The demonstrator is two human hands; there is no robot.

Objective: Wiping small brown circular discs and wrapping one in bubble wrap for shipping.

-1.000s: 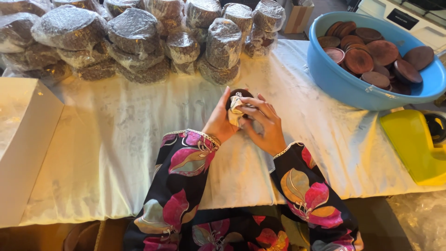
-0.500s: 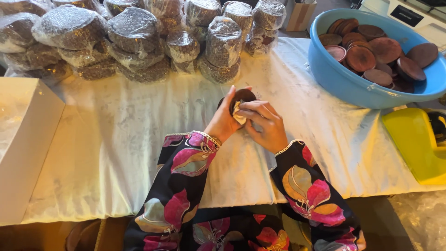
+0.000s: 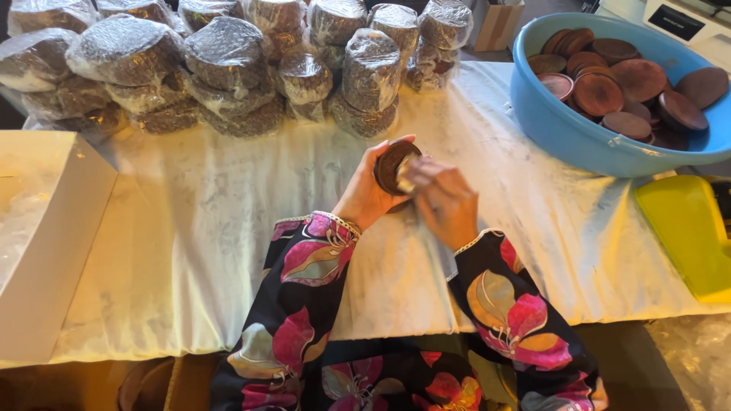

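My left hand (image 3: 369,194) holds a small round dark brown wooden dish (image 3: 394,164) upright above the white cloth of the table (image 3: 228,228). Its hollow side faces my right hand (image 3: 445,202). My right hand is blurred and presses a small pale wad, perhaps cloth or paper (image 3: 406,183), against the dish's face. Both sleeves are black with large pink and yellow flowers.
A blue plastic basin (image 3: 567,129) at the right holds several brown round dishes. Several stacks wrapped in clear film (image 3: 228,68) line the far edge. A white box (image 3: 46,236) stands at the left, and a yellow flat thing (image 3: 681,228) lies at the right edge.
The pale wad has shifted across the dish's face under my right hand, which is now blurred. The dish has tilted slightly in my left hand, showing more of its brown face.
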